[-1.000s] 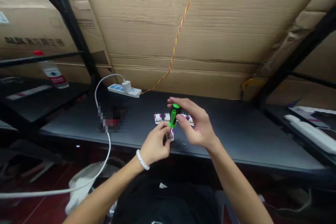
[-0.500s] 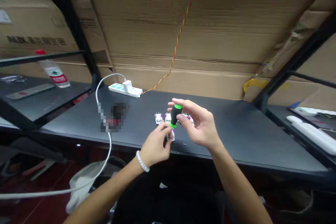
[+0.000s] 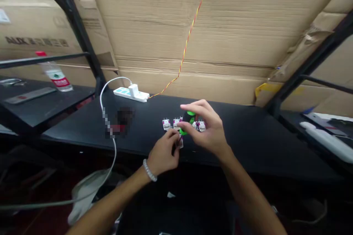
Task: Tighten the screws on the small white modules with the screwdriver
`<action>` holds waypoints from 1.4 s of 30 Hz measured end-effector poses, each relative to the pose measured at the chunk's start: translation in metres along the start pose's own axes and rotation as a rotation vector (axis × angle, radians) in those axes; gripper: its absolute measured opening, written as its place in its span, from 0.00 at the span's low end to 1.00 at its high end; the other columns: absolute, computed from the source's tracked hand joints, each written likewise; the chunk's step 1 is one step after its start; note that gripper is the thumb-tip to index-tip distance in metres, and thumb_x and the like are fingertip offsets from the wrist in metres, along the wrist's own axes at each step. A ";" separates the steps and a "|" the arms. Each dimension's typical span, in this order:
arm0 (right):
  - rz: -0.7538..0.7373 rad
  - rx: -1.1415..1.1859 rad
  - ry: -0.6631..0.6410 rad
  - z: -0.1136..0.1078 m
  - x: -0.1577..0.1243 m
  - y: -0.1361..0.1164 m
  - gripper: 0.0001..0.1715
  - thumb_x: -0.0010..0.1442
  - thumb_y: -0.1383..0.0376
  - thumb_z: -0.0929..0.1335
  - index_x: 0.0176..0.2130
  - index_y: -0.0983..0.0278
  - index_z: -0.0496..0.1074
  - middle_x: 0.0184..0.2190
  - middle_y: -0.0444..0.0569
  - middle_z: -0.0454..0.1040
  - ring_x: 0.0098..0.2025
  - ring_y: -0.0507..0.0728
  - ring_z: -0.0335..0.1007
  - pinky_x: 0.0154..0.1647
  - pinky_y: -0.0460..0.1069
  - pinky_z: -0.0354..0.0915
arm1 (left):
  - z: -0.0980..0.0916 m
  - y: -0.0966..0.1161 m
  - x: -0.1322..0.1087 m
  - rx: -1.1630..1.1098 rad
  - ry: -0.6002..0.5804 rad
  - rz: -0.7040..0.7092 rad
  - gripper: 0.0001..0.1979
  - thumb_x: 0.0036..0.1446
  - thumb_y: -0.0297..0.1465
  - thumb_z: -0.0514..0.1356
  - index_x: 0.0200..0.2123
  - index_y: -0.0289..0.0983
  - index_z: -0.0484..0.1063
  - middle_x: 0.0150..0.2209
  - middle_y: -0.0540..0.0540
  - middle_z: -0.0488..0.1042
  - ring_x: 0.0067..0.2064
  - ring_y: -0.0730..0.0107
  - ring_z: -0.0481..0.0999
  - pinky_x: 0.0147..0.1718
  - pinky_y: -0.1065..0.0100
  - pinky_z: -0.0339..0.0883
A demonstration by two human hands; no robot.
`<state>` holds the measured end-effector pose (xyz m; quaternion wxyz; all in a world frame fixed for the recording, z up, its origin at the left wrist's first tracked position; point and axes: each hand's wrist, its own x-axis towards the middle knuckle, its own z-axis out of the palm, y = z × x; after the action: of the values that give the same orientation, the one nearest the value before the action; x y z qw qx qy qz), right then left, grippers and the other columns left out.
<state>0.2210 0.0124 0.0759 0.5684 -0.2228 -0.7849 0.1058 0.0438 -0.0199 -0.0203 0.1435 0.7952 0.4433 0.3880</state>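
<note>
Near the table's front edge, my left hand (image 3: 165,150) is closed round a small white and purple part (image 3: 181,142), mostly hidden by the fingers. My right hand (image 3: 205,126) grips the black and green handle of a screwdriver (image 3: 189,117) between thumb and fingers. The screwdriver leans, its shaft pointing down to the part; the tip's exact contact is hidden. Behind the hands stands a row of several similar white and purple parts, with prongs on top, among them one at the left end (image 3: 166,124) and one at the right end (image 3: 202,126).
A white power strip (image 3: 140,96) with a plugged-in charger lies at the back left, its white cable (image 3: 100,95) looping down over the table edge. A blurred dark object (image 3: 121,121) sits left of the hands. Black shelf posts (image 3: 306,60) flank the dark tabletop (image 3: 256,139).
My right hand has turned and the screwdriver handle leans further right, uncovering the right-end part. My left hand stays almost where it was. The cardboard looks brighter.
</note>
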 end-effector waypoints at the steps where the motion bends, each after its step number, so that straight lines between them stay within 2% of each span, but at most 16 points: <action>1: -0.018 -0.027 0.003 0.000 0.000 0.000 0.21 0.65 0.60 0.78 0.57 0.54 0.81 0.45 0.50 0.80 0.42 0.57 0.79 0.45 0.54 0.79 | 0.000 0.000 0.000 -0.003 0.002 0.006 0.11 0.57 0.18 0.59 0.38 0.40 0.70 0.49 0.41 0.74 0.48 0.56 0.79 0.49 0.58 0.78; 5: 0.045 0.107 -0.090 0.000 0.000 -0.001 0.25 0.72 0.64 0.70 0.66 0.55 0.75 0.57 0.54 0.80 0.52 0.61 0.82 0.55 0.59 0.79 | 0.001 0.001 0.000 0.003 -0.001 0.003 0.10 0.58 0.19 0.59 0.39 0.40 0.69 0.49 0.41 0.74 0.47 0.57 0.79 0.49 0.58 0.78; 7: 0.082 0.130 -0.081 0.000 0.000 -0.001 0.22 0.72 0.65 0.70 0.63 0.54 0.77 0.52 0.52 0.82 0.48 0.59 0.82 0.49 0.56 0.80 | 0.001 0.001 0.000 0.001 -0.002 -0.002 0.10 0.58 0.19 0.59 0.38 0.40 0.69 0.48 0.42 0.74 0.45 0.58 0.79 0.47 0.59 0.78; 10: 0.046 -0.035 0.017 0.002 0.002 0.000 0.18 0.65 0.62 0.78 0.54 0.56 0.82 0.42 0.49 0.80 0.40 0.57 0.78 0.38 0.53 0.77 | 0.001 0.001 0.000 -0.001 -0.003 -0.005 0.11 0.57 0.18 0.59 0.38 0.40 0.69 0.48 0.42 0.74 0.45 0.58 0.79 0.46 0.59 0.77; 12: 0.009 -0.075 0.028 0.001 0.003 0.000 0.20 0.64 0.62 0.78 0.55 0.57 0.82 0.45 0.51 0.79 0.42 0.58 0.78 0.43 0.55 0.78 | 0.002 0.001 0.000 0.007 0.002 -0.010 0.11 0.57 0.19 0.59 0.38 0.40 0.69 0.49 0.42 0.74 0.46 0.58 0.79 0.48 0.58 0.77; 16: 0.052 0.147 -0.126 -0.001 0.003 -0.002 0.25 0.73 0.67 0.67 0.66 0.54 0.74 0.56 0.53 0.81 0.51 0.59 0.82 0.55 0.58 0.79 | 0.003 0.000 0.000 0.028 0.000 -0.013 0.09 0.59 0.20 0.59 0.38 0.40 0.69 0.49 0.42 0.74 0.45 0.58 0.79 0.46 0.59 0.77; 21: 0.011 -0.052 0.023 -0.001 0.005 -0.004 0.13 0.63 0.61 0.79 0.49 0.57 0.83 0.38 0.47 0.79 0.37 0.55 0.77 0.39 0.51 0.77 | 0.002 0.001 0.000 0.026 0.000 -0.009 0.10 0.57 0.19 0.59 0.38 0.40 0.69 0.48 0.42 0.74 0.46 0.58 0.79 0.47 0.58 0.77; 23: 0.009 -0.052 -0.014 -0.002 0.006 -0.005 0.19 0.65 0.60 0.77 0.56 0.56 0.82 0.45 0.51 0.80 0.41 0.57 0.79 0.44 0.54 0.79 | 0.002 0.002 0.000 0.023 0.003 -0.007 0.11 0.57 0.19 0.59 0.39 0.40 0.70 0.49 0.42 0.74 0.46 0.57 0.79 0.48 0.58 0.78; 25: 0.039 0.045 -0.130 -0.003 0.006 -0.006 0.25 0.71 0.62 0.71 0.65 0.55 0.75 0.55 0.55 0.80 0.50 0.60 0.81 0.53 0.59 0.80 | 0.002 0.002 0.000 0.019 0.002 -0.006 0.11 0.57 0.19 0.60 0.39 0.40 0.70 0.50 0.41 0.75 0.46 0.57 0.79 0.47 0.58 0.78; 27: 0.058 0.107 -0.183 -0.004 0.006 -0.007 0.25 0.73 0.64 0.69 0.67 0.54 0.74 0.54 0.54 0.82 0.51 0.60 0.82 0.54 0.58 0.80 | 0.001 0.002 -0.001 0.017 -0.003 -0.009 0.11 0.58 0.19 0.59 0.39 0.40 0.70 0.49 0.42 0.74 0.46 0.58 0.80 0.46 0.59 0.78; 31: 0.012 -0.070 -0.009 -0.002 0.006 -0.006 0.18 0.63 0.60 0.79 0.53 0.56 0.83 0.39 0.47 0.79 0.37 0.55 0.78 0.41 0.52 0.79 | 0.001 0.002 -0.001 0.029 0.007 -0.008 0.10 0.58 0.19 0.59 0.38 0.40 0.69 0.48 0.42 0.74 0.46 0.57 0.79 0.46 0.59 0.78; 33: -0.005 -0.085 -0.003 0.000 0.005 -0.004 0.22 0.64 0.60 0.78 0.57 0.57 0.81 0.45 0.51 0.79 0.41 0.57 0.79 0.45 0.55 0.79 | 0.001 0.001 -0.001 0.021 0.008 -0.002 0.11 0.57 0.19 0.59 0.38 0.40 0.70 0.49 0.41 0.74 0.47 0.56 0.79 0.48 0.58 0.78; 36: 0.035 0.087 -0.106 0.001 0.003 -0.001 0.25 0.71 0.65 0.71 0.65 0.56 0.75 0.57 0.56 0.80 0.51 0.60 0.82 0.54 0.59 0.79 | 0.002 0.001 0.000 0.017 0.003 -0.006 0.10 0.59 0.20 0.59 0.39 0.40 0.70 0.50 0.41 0.74 0.47 0.57 0.79 0.48 0.58 0.78; 38: 0.064 0.119 -0.082 0.001 0.001 0.000 0.23 0.71 0.65 0.72 0.63 0.54 0.77 0.51 0.52 0.82 0.47 0.58 0.82 0.48 0.56 0.81 | 0.002 0.001 -0.001 0.025 0.001 -0.004 0.10 0.59 0.20 0.59 0.39 0.40 0.71 0.50 0.41 0.75 0.46 0.57 0.79 0.48 0.58 0.78; 40: 0.055 0.010 0.030 0.002 0.000 0.002 0.21 0.64 0.62 0.78 0.56 0.54 0.82 0.43 0.49 0.81 0.38 0.57 0.79 0.39 0.53 0.79 | 0.002 0.001 0.000 0.027 0.002 -0.002 0.10 0.58 0.19 0.59 0.39 0.40 0.70 0.50 0.41 0.75 0.47 0.57 0.79 0.48 0.58 0.78; 42: 0.021 -0.093 0.097 0.002 0.000 0.002 0.23 0.59 0.60 0.81 0.54 0.54 0.83 0.43 0.50 0.80 0.37 0.57 0.77 0.39 0.54 0.80 | 0.001 0.001 0.000 0.013 0.001 -0.004 0.11 0.57 0.18 0.59 0.39 0.40 0.70 0.50 0.41 0.75 0.47 0.57 0.79 0.49 0.58 0.78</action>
<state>0.2197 0.0141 0.0742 0.5937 -0.2622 -0.7580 0.0643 0.0453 -0.0205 -0.0207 0.1389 0.7950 0.4473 0.3854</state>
